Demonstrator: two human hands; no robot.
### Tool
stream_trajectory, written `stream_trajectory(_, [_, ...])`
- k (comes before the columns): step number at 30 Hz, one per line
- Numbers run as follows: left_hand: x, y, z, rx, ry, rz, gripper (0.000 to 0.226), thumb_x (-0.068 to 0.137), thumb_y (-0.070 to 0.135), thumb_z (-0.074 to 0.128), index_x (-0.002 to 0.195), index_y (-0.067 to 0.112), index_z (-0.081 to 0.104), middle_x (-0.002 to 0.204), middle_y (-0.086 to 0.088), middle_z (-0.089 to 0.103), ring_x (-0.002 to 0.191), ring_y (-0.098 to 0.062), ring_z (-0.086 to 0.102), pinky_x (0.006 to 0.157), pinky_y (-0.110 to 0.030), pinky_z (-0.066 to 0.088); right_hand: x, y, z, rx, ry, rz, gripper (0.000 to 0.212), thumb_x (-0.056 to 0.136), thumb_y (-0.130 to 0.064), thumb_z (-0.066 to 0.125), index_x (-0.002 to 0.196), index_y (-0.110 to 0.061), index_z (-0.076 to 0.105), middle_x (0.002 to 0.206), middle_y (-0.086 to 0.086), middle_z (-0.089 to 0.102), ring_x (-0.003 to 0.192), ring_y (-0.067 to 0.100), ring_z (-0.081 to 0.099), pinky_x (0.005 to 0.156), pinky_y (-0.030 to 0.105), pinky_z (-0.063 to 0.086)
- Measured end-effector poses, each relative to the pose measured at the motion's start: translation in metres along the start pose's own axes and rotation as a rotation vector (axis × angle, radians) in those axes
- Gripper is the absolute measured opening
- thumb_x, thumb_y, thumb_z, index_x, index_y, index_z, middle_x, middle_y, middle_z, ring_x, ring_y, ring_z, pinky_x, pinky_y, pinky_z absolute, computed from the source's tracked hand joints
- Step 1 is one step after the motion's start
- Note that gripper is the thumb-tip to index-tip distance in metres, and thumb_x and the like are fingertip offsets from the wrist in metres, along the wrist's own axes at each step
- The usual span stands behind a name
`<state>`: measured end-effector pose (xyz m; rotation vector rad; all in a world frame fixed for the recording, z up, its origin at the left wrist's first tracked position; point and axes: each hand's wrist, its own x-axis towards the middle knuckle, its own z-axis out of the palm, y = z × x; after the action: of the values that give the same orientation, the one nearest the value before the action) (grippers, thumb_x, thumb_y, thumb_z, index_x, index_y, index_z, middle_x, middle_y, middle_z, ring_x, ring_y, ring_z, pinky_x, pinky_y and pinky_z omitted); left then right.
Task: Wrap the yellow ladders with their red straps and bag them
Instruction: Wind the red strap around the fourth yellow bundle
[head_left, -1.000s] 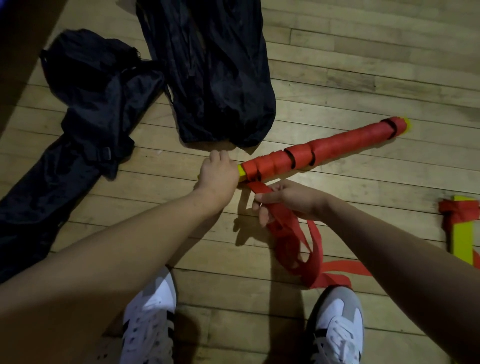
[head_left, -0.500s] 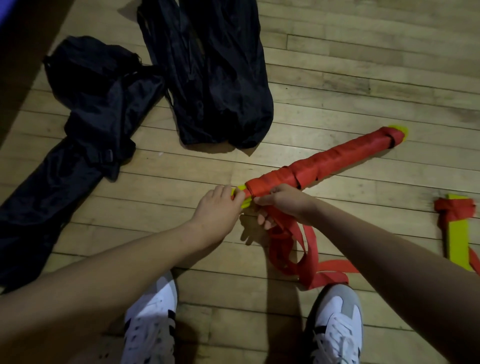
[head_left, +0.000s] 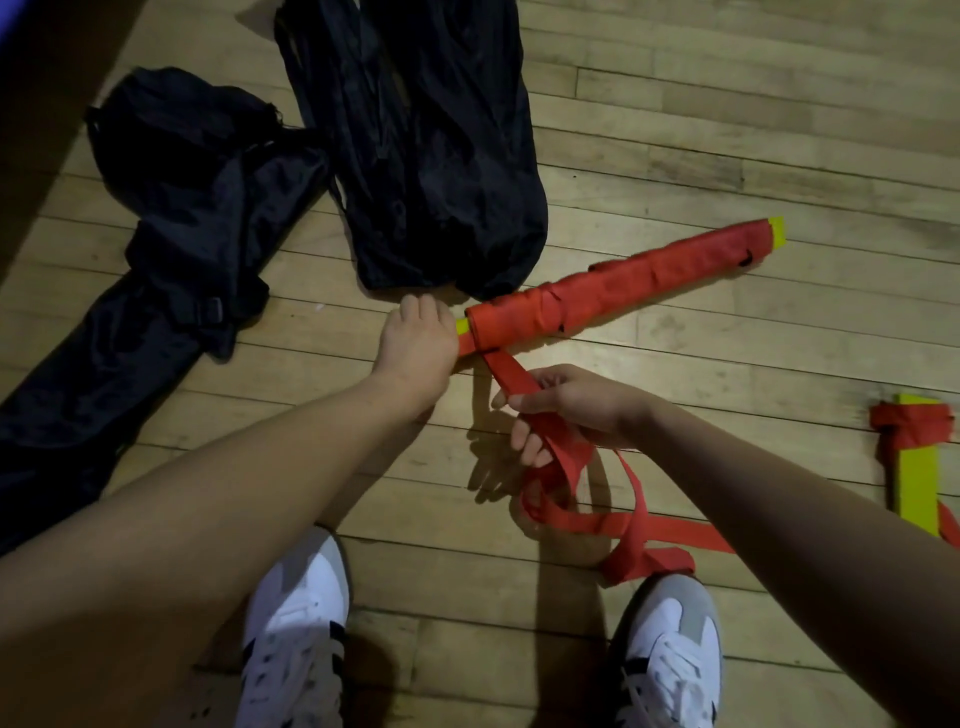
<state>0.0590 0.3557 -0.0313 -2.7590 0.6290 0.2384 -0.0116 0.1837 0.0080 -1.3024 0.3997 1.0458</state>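
The left hand (head_left: 415, 343) clenched the wrapped ladder bundle's (head_left: 618, 283) near end beside the black bag's (head_left: 441, 171) edge, while the right hand (head_left: 571, 410) gripped the red strap (head_left: 519, 376) over open floor (head_left: 727, 156).

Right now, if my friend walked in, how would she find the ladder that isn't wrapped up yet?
Start at the wooden floor and find the long red-wrapped bundle that the left hand steadies. Go right from there, to the picture's edge, past the right hand. The other ladder lies there: its flat yellow slat shows bare, with only a red knot at the top, while the bundle is red nearly end to end.
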Motion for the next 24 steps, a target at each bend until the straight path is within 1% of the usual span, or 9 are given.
stream_trajectory(3, [0.007, -0.007, 0.007, 0.097, 0.091, 0.062, 0.062, 0.086, 0.043, 0.061, 0.132, 0.007, 0.041, 0.113, -0.009, 0.051, 0.102, -0.024, 0.05, 0.08, -0.031, 0.043, 0.001, -0.005, -0.001, 0.067, -0.016, -0.015, 0.03, 0.101, -0.008, 0.041, 0.129, 0.001, 0.043, 0.074, 0.018, 0.064, 0.061, 0.025, 0.067, 0.059, 0.033, 0.059])
stream_trajectory(5, [0.001, -0.004, 0.018, 0.074, 0.106, 0.132, 0.07, 0.086, 0.055, 0.056, 0.134, 0.007, 0.037, 0.119, -0.01, 0.048, 0.107, -0.024, 0.048, 0.085, -0.032, 0.041, 0.001, -0.007, 0.0, 0.134, -0.039, -0.011, 0.029, 0.102, -0.012, 0.038, 0.128, -0.001, 0.044, 0.075, 0.018, 0.064, 0.064, 0.026, 0.068, 0.061, 0.034, 0.059])
stream_trajectory(7, [-0.016, 0.003, 0.026, 0.076, 0.179, 0.165, 0.073, 0.089, 0.058, 0.049, 0.138, 0.007, 0.037, 0.126, -0.01, 0.049, 0.11, -0.024, 0.05, 0.09, -0.033, 0.041, 0.001, -0.007, 0.001, 0.175, -0.074, 0.005, 0.026, 0.102, -0.018, 0.036, 0.123, -0.006, 0.046, 0.078, 0.016, 0.064, 0.067, 0.025, 0.067, 0.064, 0.035, 0.058])
stream_trajectory(9, [-0.034, 0.01, 0.033, -0.001, 0.176, 0.181, 0.069, 0.096, 0.048, 0.042, 0.147, 0.004, 0.027, 0.138, -0.015, 0.043, 0.118, -0.028, 0.047, 0.098, -0.035, 0.038, 0.0, -0.006, 0.002, 0.185, -0.092, 0.007, 0.025, 0.102, -0.02, 0.036, 0.12, -0.008, 0.047, 0.079, 0.014, 0.063, 0.068, 0.024, 0.067, 0.065, 0.034, 0.058])
stream_trajectory(11, [-0.048, 0.017, 0.035, -0.134, 0.084, 0.2, 0.067, 0.097, 0.031, 0.041, 0.152, 0.004, 0.012, 0.147, -0.018, 0.033, 0.126, -0.031, 0.042, 0.105, -0.037, 0.033, 0.001, -0.003, 0.002, 0.171, -0.067, 0.003, 0.021, 0.101, -0.014, 0.038, 0.118, -0.007, 0.048, 0.078, 0.014, 0.064, 0.067, 0.024, 0.067, 0.063, 0.033, 0.058])
stream_trajectory(13, [-0.054, 0.019, 0.03, -0.184, 0.023, 0.187, 0.068, 0.095, 0.019, 0.045, 0.152, 0.007, 0.009, 0.148, -0.018, 0.033, 0.127, -0.031, 0.041, 0.105, -0.037, 0.033, 0.001, 0.0, 0.003, 0.15, -0.034, 0.006, 0.018, 0.1, -0.007, 0.039, 0.115, -0.005, 0.049, 0.076, 0.016, 0.064, 0.065, 0.025, 0.067, 0.061, 0.033, 0.059])
stream_trajectory(18, [-0.048, 0.024, 0.012, -0.272, -0.067, 0.094, 0.054, 0.089, 0.008, 0.053, 0.138, 0.01, 0.029, 0.124, -0.011, 0.052, 0.109, -0.027, 0.054, 0.084, -0.034, 0.045, 0.004, 0.001, 0.007, 0.073, 0.066, -0.01, 0.014, 0.099, -0.006, 0.043, 0.109, -0.002, 0.051, 0.071, 0.014, 0.062, 0.057, 0.023, 0.064, 0.055, 0.03, 0.057])
stream_trajectory(21, [-0.037, 0.016, 0.008, -0.148, -0.039, 0.115, 0.042, 0.091, 0.011, 0.051, 0.131, 0.009, 0.037, 0.113, -0.011, 0.058, 0.1, -0.028, 0.059, 0.076, -0.034, 0.048, 0.007, 0.0, 0.012, 0.011, 0.141, -0.04, 0.014, 0.1, -0.012, 0.046, 0.102, -0.002, 0.054, 0.067, 0.013, 0.061, 0.052, 0.021, 0.061, 0.05, 0.028, 0.054])
stream_trajectory(24, [-0.022, 0.006, 0.009, -0.025, 0.032, 0.201, 0.039, 0.078, 0.018, 0.069, 0.113, 0.012, 0.053, 0.092, -0.009, 0.064, 0.075, -0.026, 0.064, 0.059, -0.032, 0.049, 0.007, -0.001, 0.014, 0.046, 0.157, -0.05, 0.014, 0.1, -0.011, 0.046, 0.095, 0.0, 0.052, 0.067, 0.014, 0.061, 0.048, 0.02, 0.061, 0.05, 0.027, 0.054])
